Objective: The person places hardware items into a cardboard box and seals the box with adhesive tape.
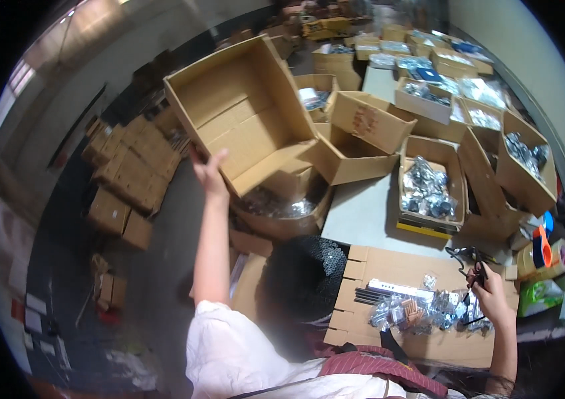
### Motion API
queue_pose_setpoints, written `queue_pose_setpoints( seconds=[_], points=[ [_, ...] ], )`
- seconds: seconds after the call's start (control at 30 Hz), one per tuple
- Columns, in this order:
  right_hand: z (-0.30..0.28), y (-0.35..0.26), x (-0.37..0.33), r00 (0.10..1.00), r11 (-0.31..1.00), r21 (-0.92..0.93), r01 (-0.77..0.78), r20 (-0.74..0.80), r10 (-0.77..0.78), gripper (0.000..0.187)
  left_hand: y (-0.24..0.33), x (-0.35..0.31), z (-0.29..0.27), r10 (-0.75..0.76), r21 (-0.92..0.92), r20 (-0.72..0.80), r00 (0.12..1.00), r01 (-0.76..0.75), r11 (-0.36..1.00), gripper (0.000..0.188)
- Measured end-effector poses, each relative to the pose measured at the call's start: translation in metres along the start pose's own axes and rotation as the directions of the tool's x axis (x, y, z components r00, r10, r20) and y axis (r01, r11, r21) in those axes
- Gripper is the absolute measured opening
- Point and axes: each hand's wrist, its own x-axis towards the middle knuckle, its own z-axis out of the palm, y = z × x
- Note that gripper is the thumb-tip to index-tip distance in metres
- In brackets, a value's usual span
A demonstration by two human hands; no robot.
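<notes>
My left hand [211,174] grips the lower left edge of an open cardboard box [249,113], raised and tilted so that its bare inside faces me. Below that box stands a round carton [282,223] with clear plastic bags in it. At the right, my right hand [490,292] is closed on black scissors [476,271], with dark loops showing beyond the fingers. Under this hand lies a flat cardboard sheet [449,342]. Several clear bags of small parts [409,312], dark rods [370,295] and a white strip [399,288] rest on the sheet.
Behind the sheet, a carton of bagged metal parts [429,189] stands on the white table [362,216]. More open cartons [369,126] crowd the far side. Tape rolls [535,259] and a green packet [540,297] sit at the right edge. Stacked boxes [133,163] stand on the floor at left.
</notes>
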Motion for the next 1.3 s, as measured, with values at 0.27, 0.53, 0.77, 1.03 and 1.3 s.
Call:
queue_pose_setpoints(
  seconds=[0.27, 0.53, 0.77, 1.03, 1.3],
  points=[
    [-0.017, -0.005, -0.031, 0.944, 0.926, -0.192, -0.326, -0.012, 0.330, 0.022, -0.148, 0.155, -0.084, -0.837, 0.556, -0.065, 0.543, 0.716, 0.421, 0.040],
    [0.003, 0.021, -0.001, 0.938, 0.942, -0.276, -0.192, 0.231, 0.259, 0.023, -0.096, 0.139, -0.097, -0.102, 0.906, 0.028, 0.994, 0.018, 0.423, 0.045],
    [0.037, 0.047, -0.039, 0.791, 0.512, 0.608, -0.607, 0.526, 0.313, 0.026, 0.033, -0.257, 0.131, -0.505, 0.417, 0.633, 0.586, 0.291, 0.861, 0.040],
    [0.093, 0.070, -0.154, 0.789, 0.230, 0.757, -0.611, 0.563, 0.244, 0.031, 0.008, -0.461, 0.235, -0.477, 0.410, 0.766, 0.431, 0.243, 0.879, 0.053],
    [-0.008, 0.097, -0.207, 0.911, 0.305, 0.878, -0.369, 0.276, 0.308, 0.040, 0.006, -0.540, 0.382, -0.103, 0.202, 0.970, 0.219, -0.494, 0.846, 0.079]
  ],
)
